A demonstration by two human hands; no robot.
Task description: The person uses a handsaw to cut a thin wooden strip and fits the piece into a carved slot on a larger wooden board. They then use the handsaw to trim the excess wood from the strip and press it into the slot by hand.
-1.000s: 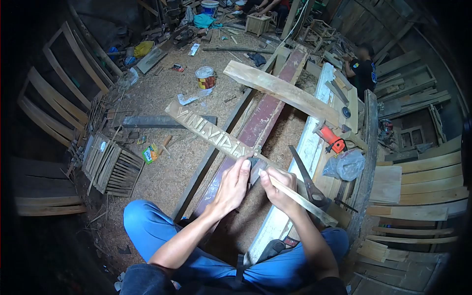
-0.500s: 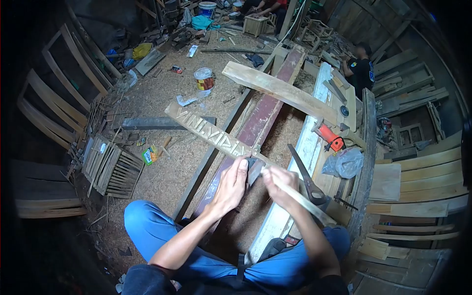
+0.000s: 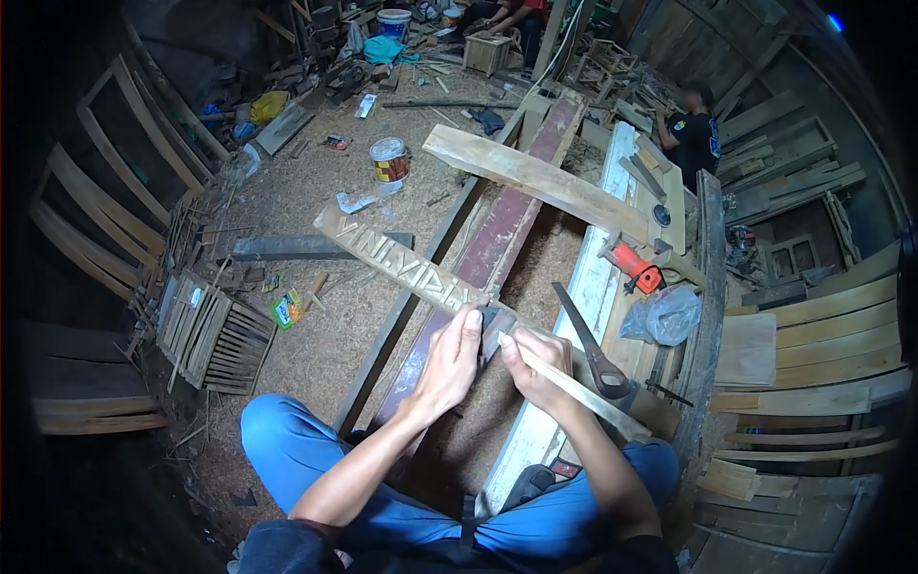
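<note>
A narrow wooden board (image 3: 387, 260) with raised carved letters slants from upper left down toward my right knee. My left hand (image 3: 448, 356) is closed on a dark block (image 3: 491, 323) at the board's middle, its thumb on top. Close beside it, my right hand (image 3: 537, 368) is closed round the plain part of the board, just right of the block. Part of the block and the right fingers are hidden. Beneath lies a maroon beam (image 3: 497, 239).
A handsaw (image 3: 588, 344), an orange power tool (image 3: 634, 266) and a plastic bag (image 3: 662, 316) lie on the right on a white plank (image 3: 585, 287). A paint can (image 3: 389, 160) stands ahead. A person (image 3: 693, 139) sits at upper right.
My right hand moved slightly away from the block and then back toward it. My left hand stays on the block. The view has shifted a little.
</note>
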